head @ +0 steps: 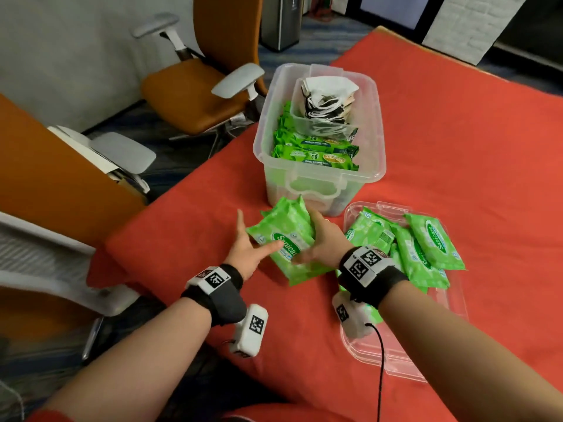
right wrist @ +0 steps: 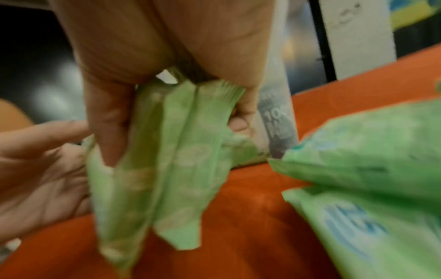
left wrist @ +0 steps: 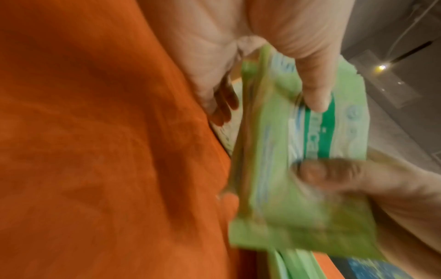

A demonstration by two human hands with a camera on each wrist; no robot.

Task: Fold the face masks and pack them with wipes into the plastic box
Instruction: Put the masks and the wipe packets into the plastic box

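Nearest, on the red cloth-covered table [head: 457, 147], the right hand [head: 320, 242] gripped a stack of soft green plastic wipe packs [head: 286, 236], thumb and fingers clamped round it. The left hand [head: 246, 251] lay open against the stack's side, fingers straight and spread. Just right, a flat clear plastic lid [head: 451, 306] held more glossy green wipe packs [head: 426, 248]. Beyond, the clear plastic box [head: 320, 178] contained green wipe packs standing on edge [head: 313, 153] and an inner clear tray [head: 297, 115] of folded black-and-white face masks [head: 329, 99].
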